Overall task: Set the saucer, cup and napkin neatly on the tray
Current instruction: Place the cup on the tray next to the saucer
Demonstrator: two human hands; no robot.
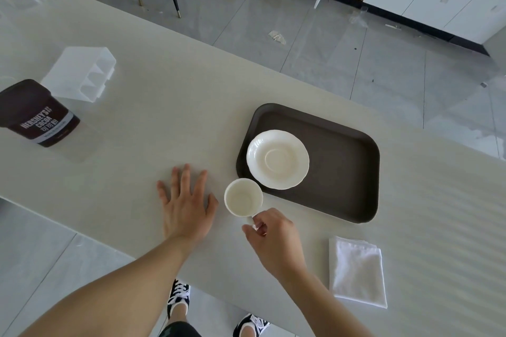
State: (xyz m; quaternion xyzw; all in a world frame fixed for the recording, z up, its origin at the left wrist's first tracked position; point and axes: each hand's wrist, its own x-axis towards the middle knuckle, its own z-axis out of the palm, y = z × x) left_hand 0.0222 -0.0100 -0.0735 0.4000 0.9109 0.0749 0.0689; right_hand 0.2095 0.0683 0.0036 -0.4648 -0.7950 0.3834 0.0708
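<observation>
Your right hand (273, 238) pinches the handle of the white cup (243, 197), which sits upright and empty just off the near-left corner of the dark brown tray (342, 172). Your left hand (186, 200) lies flat on the pale table (164, 107), fingers spread, just left of the cup. The scalloped white saucer (277, 159) rests on the tray's left half. The folded white napkin (357, 271) lies on the table near you, right of your right hand, apart from the tray. Far left: a Hershey's cocoa tub (38, 113) and a clear plastic container (80, 72).

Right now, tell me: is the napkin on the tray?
No, the folded white napkin lies on the table, apart from the brown tray.
</observation>
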